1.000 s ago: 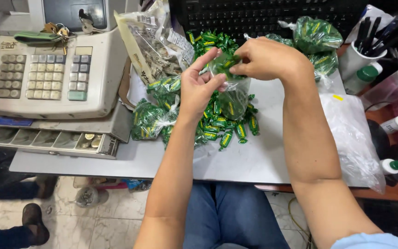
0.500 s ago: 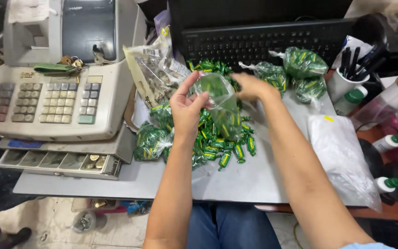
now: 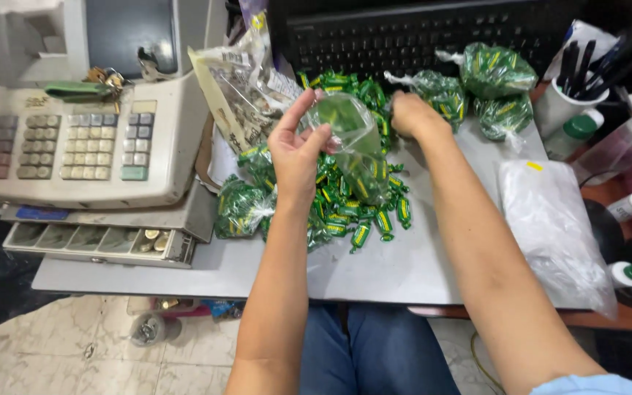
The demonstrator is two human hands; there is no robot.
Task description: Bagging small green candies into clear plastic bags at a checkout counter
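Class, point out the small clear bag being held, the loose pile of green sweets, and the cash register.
small clear bag [image 3: 352, 135], head view, its middle.
green sweets [image 3: 360, 212], head view, pile centre.
cash register [image 3: 104, 146], head view, keypad.

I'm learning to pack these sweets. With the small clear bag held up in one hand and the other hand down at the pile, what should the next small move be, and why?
Probably carry a few sweets from the pile up into the clear bag. The left hand holds that bag up by its top, and it looks only partly filled, while the right hand is closed at the far edge of the loose green sweets.
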